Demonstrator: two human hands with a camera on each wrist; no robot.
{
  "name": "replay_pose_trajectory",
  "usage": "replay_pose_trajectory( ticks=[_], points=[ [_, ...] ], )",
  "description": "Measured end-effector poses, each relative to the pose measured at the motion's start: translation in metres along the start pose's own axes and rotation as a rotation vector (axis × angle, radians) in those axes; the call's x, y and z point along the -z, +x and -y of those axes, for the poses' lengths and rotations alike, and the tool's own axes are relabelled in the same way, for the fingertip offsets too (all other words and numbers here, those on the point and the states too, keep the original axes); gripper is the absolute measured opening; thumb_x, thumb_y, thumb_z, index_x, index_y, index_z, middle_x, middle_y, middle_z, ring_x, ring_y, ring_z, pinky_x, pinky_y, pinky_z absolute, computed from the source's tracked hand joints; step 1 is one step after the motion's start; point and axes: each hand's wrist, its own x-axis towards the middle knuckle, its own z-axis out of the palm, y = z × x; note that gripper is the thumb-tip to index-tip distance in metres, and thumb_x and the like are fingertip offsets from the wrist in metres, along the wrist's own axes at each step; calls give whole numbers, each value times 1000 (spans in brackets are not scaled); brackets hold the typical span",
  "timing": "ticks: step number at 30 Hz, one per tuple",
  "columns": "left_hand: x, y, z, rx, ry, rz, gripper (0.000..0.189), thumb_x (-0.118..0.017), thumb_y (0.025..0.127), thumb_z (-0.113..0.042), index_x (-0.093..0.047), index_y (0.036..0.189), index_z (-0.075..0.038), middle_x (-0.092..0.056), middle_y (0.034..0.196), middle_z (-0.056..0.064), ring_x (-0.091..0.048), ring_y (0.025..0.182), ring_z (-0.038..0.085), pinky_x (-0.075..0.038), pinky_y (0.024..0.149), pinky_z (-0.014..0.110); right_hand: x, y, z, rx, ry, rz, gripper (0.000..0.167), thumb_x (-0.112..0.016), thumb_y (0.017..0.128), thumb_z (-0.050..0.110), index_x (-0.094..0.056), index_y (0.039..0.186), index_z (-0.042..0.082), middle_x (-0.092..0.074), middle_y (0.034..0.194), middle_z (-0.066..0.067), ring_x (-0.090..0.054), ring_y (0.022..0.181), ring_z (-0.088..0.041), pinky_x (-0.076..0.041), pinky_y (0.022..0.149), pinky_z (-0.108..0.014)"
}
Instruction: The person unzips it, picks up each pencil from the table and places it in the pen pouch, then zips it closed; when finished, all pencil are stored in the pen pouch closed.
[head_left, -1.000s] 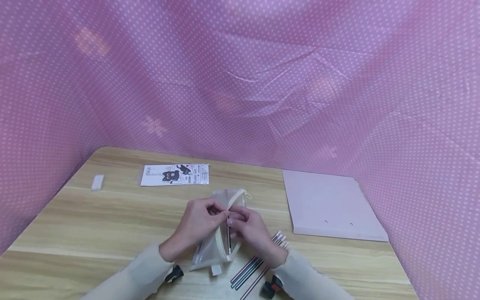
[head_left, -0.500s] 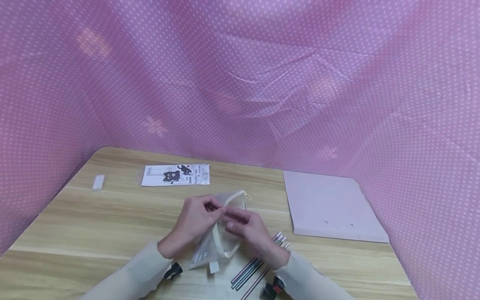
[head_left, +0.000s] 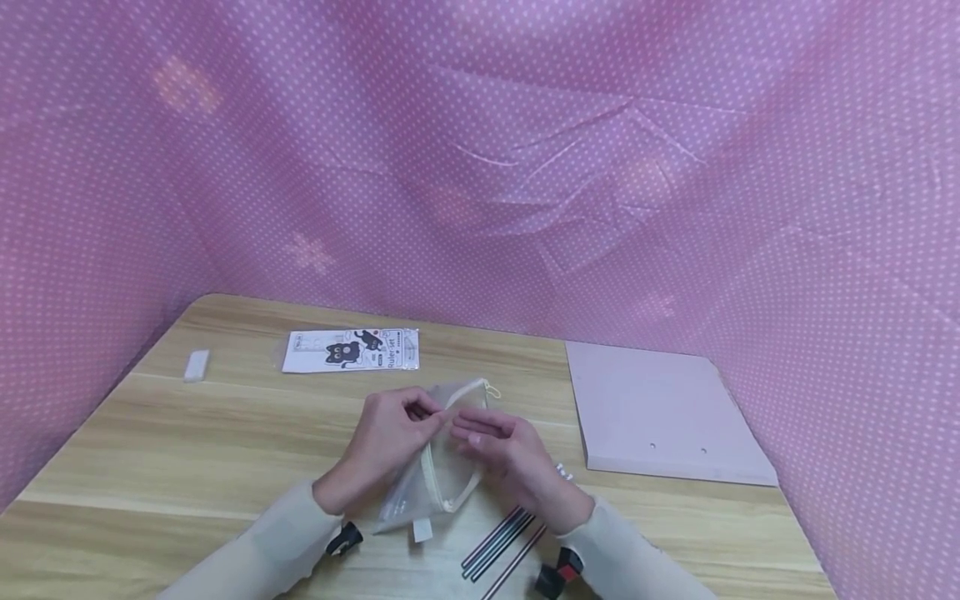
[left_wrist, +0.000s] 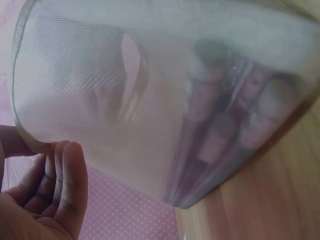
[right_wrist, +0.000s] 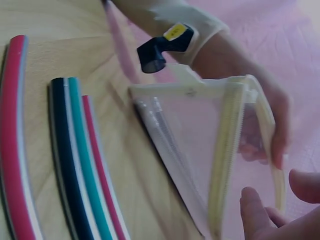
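A sheer mesh pencil pouch (head_left: 405, 502) with a cream zipper stands unzipped between both hands. My left hand (head_left: 386, 437) pinches one zipper edge of its mouth between thumb and fingers. At the opposite side of the mouth is my right hand (head_left: 517, 462), thumb and fingers apart with nothing held between them. Through the mesh in the left wrist view, several pencils (left_wrist: 202, 100) with eraser ends show inside. Beneath the right wrist, loose pencils lie on the table: red (right_wrist: 14, 130), black (right_wrist: 62, 130) and teal (right_wrist: 82, 135) ones show in the right wrist view.
A packaged ruler set (head_left: 348, 350) lies at the back left of the wooden table (head_left: 187, 450), with a white eraser (head_left: 197, 365) farther left. To the right rests a pale pink folder (head_left: 660, 408). A pink dotted cloth (head_left: 480, 183) hangs behind.
A pencil held at the pouch's mouth a second ago has gone down into it. My right hand has let go and drawn slightly right. The left hand keeps its pinch.
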Motion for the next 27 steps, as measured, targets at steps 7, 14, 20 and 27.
replay_pose_trajectory(
  ticks=[7,14,20,27],
  points=[
    [1,1,2,-3,17,-13,6,-81,83,-14,-75,83,-14,-73,77,2,-62,63,14,-56,56,24,11,-3,7,7,-18,-20,55,-60,92,1,-46,145,-6,-53,146,-28,-62,130,-29,-52,107,-36],
    [1,2,2,1,8,-14,6,-80,83,-12,-74,82,-14,-73,77,2,-62,66,14,-55,58,22,31,-10,11,23,22,-54,54,-58,95,3,-42,145,-9,-56,143,-26,-65,126,-24,-50,110,-37],
    [0,1,1,11,18,-16,6,-80,83,-13,-74,82,-15,-72,78,2,-62,70,14,-54,62,21,47,-15,17,38,-20,-79,55,-60,96,5,-40,145,-10,-71,122,-1,-68,115,-14,-51,109,-36],
    [0,1,2,3,23,-28,8,-80,83,-12,-74,80,-16,-72,76,1,-61,68,14,-53,61,21,61,-22,15,48,-153,-33,50,-63,94,4,-47,139,-10,-68,118,-3,-67,111,-15,-52,106,-31]
  ],
)
